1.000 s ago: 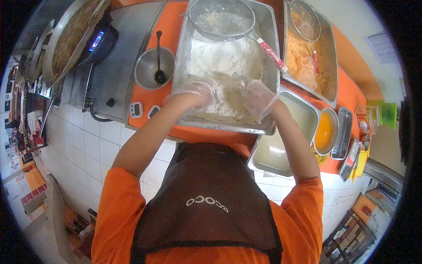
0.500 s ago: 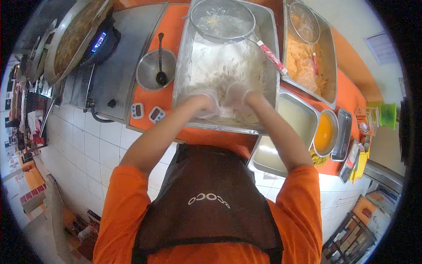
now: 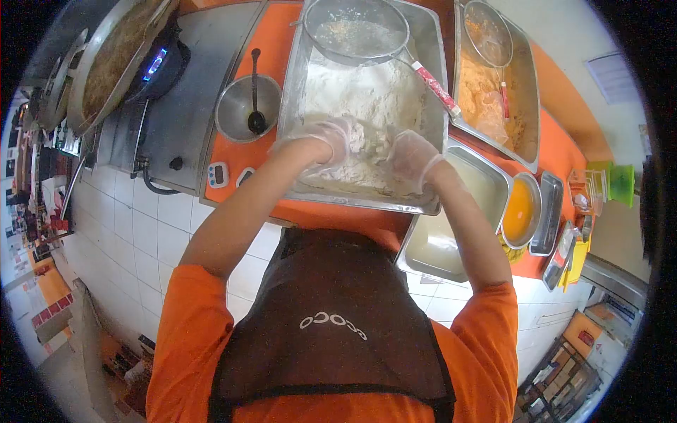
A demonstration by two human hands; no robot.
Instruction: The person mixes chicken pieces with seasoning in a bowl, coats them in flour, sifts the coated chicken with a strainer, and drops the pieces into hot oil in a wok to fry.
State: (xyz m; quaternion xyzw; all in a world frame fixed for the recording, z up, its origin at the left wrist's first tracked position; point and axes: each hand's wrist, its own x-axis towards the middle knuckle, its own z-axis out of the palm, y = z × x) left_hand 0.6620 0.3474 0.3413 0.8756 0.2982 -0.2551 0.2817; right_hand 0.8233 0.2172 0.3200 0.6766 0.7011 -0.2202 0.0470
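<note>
Both hands wear clear plastic gloves and work inside a deep metal tray [image 3: 290, 99] of white flour [image 3: 352, 92]. My left hand [image 3: 330, 141] is closed, its fingers curled inward at the near part of the flour. Across from it, my right hand [image 3: 415, 156] also curls down into the flour by the tray's right wall. Pale flour-coated lumps [image 3: 370, 143] lie between the two hands; their kind cannot be made out. Flour and gloves hide most of the fingertips. A round mesh strainer [image 3: 358, 32] with a red-patterned handle rests across the tray's far end.
At left stand a metal bowl [image 3: 229, 113] with a black ladle [image 3: 256, 120], a white timer [image 3: 217, 175] and a lit burner [image 3: 156, 65] beside a large pan [image 3: 116, 67]. To the right are a tray of orange powder [image 3: 472, 92], a pale-liquid tray [image 3: 437, 247] and an orange-liquid bowl [image 3: 520, 211].
My hands have moved apart: the left slightly up and left, the right toward the tray's right wall. Floury lumps now show between them.
</note>
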